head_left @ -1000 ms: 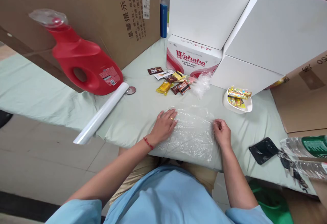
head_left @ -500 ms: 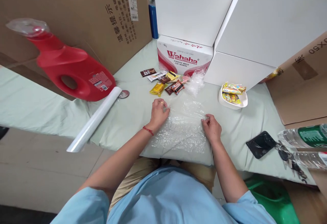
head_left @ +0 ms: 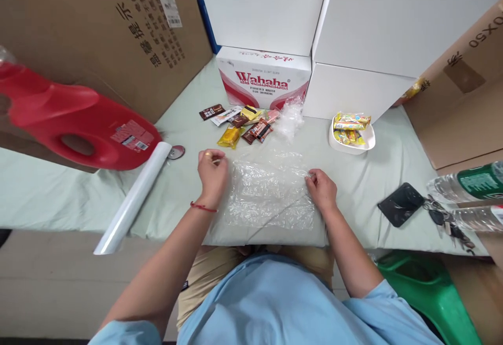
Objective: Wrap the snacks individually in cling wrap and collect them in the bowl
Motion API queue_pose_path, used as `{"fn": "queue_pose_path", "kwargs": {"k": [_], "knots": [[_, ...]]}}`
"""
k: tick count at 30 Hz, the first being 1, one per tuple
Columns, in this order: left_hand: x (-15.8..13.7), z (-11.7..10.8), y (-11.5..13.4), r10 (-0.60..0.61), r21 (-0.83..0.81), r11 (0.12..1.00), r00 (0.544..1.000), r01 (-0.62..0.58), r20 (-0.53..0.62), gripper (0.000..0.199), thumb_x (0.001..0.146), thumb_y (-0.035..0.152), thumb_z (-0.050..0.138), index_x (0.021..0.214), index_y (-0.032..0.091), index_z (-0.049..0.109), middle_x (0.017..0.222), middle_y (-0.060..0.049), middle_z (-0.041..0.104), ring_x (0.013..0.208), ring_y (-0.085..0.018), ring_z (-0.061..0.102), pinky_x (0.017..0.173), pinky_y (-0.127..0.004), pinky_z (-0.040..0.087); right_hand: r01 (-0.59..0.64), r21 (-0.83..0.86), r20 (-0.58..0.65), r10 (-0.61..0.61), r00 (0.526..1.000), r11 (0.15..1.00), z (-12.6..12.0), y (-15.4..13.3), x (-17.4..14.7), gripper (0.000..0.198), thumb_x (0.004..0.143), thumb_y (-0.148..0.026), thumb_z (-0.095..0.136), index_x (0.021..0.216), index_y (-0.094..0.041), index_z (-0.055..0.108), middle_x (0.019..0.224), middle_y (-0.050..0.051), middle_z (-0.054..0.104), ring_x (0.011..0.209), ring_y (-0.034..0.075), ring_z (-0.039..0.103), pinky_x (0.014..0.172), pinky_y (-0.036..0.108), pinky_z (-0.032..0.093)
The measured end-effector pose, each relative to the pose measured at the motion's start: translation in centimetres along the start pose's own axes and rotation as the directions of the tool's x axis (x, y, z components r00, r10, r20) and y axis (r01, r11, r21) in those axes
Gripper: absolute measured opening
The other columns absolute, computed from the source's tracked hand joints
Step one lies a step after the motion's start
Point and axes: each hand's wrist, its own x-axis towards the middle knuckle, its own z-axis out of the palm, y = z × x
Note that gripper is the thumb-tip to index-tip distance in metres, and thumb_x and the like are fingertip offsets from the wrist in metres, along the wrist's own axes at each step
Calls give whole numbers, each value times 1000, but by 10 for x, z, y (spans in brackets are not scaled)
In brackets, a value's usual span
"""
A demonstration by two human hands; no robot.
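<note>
A crinkled sheet of clear plastic film (head_left: pixel 271 193) lies spread on the cloth-covered table in front of me. My right hand (head_left: pixel 322 190) pinches its right edge between thumb and fingers. At the upper left edge, my left hand (head_left: pixel 212 174) is closed, fingers curled and thumb pressed in, on the film's thin margin; the exact grip is hard to see. Beyond the film lies a group of small wrapped snacks (head_left: pixel 238 122) in brown, yellow and white. Beside them sits a crumpled clump of clear plastic (head_left: pixel 290 119).
A white bowl (head_left: pixel 365 143) holds yellow snack packets. To the left are a red jug (head_left: pixel 86 119), a white roll (head_left: pixel 133 198) and a round lid (head_left: pixel 176 152). A Wahaba carton (head_left: pixel 263 80) stands behind. On the right are a black phone-like object (head_left: pixel 401 204), keys (head_left: pixel 448 224) and bottles (head_left: pixel 481 182).
My left hand has moved left, and the film lies flatter and wider between my hands. My right hand stays at its right edge. The head view has shifted slightly.
</note>
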Motion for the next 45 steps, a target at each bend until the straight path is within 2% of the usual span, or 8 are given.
{"fn": "queue_pose_path", "kwargs": {"k": [5,8,17,20,25,30,42,45], "knots": [[-40,9,30,210,348,861,882,-371,421,34,104,37,50,130,23,67,146,-12,63,141,-30,55,125,-57,33,0,25,-17,1,1000,1000,0,0,0,30,93,-43,56,110,-23,70,84,1,71,79,22,65,74,34,45],[-58,8,23,63,523,704,776,-480,628,54,109,45,37,158,26,49,169,-14,45,157,-34,40,130,-72,8,4,91,-29,-2,1000,996,0,3,1,31,93,-46,56,109,-23,69,82,1,69,75,21,64,75,34,47],[-64,-10,3,-75,674,589,800,-446,595,64,110,52,29,170,29,31,176,-11,32,163,-34,30,127,-77,8,125,207,-246,-72,967,970,-20,-4,-8,28,100,-41,54,104,-22,73,97,8,72,84,23,68,83,40,59],[-68,-10,4,-58,681,583,813,-444,580,66,109,55,33,169,29,33,176,-12,31,163,-36,30,127,-77,8,407,129,-48,-404,914,904,-31,-18,-30,31,105,-36,54,127,-24,72,128,14,72,120,28,68,103,48,57],[-72,-10,6,-44,678,598,827,-428,560,63,109,56,34,166,30,39,176,-11,31,164,-33,27,128,-75,6,619,201,407,-640,652,759,-42,-12,-49,37,107,-33,58,143,-29,67,156,11,59,144,29,57,115,53,53],[-73,-12,5,1,639,638,831,-429,557,65,108,58,36,166,28,39,175,-10,33,163,-33,28,130,-74,6,524,178,384,-549,743,833,-43,-26,-7,27,108,-35,52,123,-28,75,127,9,76,119,26,70,103,47,59],[-75,-13,2,59,539,757,859,-371,508,62,107,57,39,161,27,50,170,-11,44,160,-35,35,131,-72,4,644,-162,261,-597,758,747,130,-225,108,62,97,-48,67,148,-15,56,142,21,59,127,39,51,107,55,48],[-75,-13,0,63,535,759,861,-370,505,62,107,57,38,161,27,50,171,-10,42,160,-35,34,131,-72,6,614,-185,250,-567,785,768,150,-241,114,37,97,-28,65,131,-15,67,136,21,62,127,38,50,107,54,47]]}}
